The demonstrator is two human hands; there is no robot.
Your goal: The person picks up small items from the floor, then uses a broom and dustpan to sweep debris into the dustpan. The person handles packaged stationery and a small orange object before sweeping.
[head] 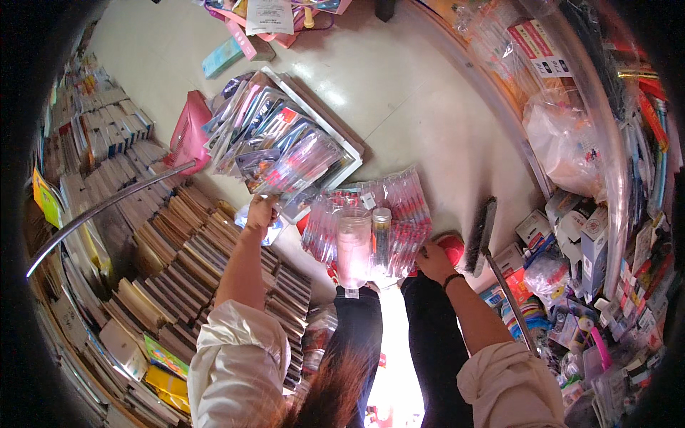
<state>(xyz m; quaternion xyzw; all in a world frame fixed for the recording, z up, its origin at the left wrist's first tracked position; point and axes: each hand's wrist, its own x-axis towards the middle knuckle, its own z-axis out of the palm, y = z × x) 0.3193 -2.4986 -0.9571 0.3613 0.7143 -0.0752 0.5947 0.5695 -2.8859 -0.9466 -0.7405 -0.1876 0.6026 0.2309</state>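
Observation:
My left hand [262, 213] has its fingers curled at the near edge of a clear plastic packet [305, 163] with red-marked contents. That packet lies atop a fanned pile of flat plastic-wrapped packages [235, 120] in a shallow white-edged tray [348, 152]. Closer to me are clear packs of red-marked pens [398, 198], held at their right edge by my right hand [434, 263]; its fingertips are partly hidden. A wide translucent pinkish jar [353, 249] and a slim clear tube with a silver cap [381, 241] rest on these packs, in front of my legs.
Rows of books or notebooks [182, 251] line the left, with a pink dustpan [190, 131] beside them. A broom head [481, 230] stands at right, near mixed packaged goods [567, 321]. A turquoise box [222, 58] lies on the pale floor [396, 107].

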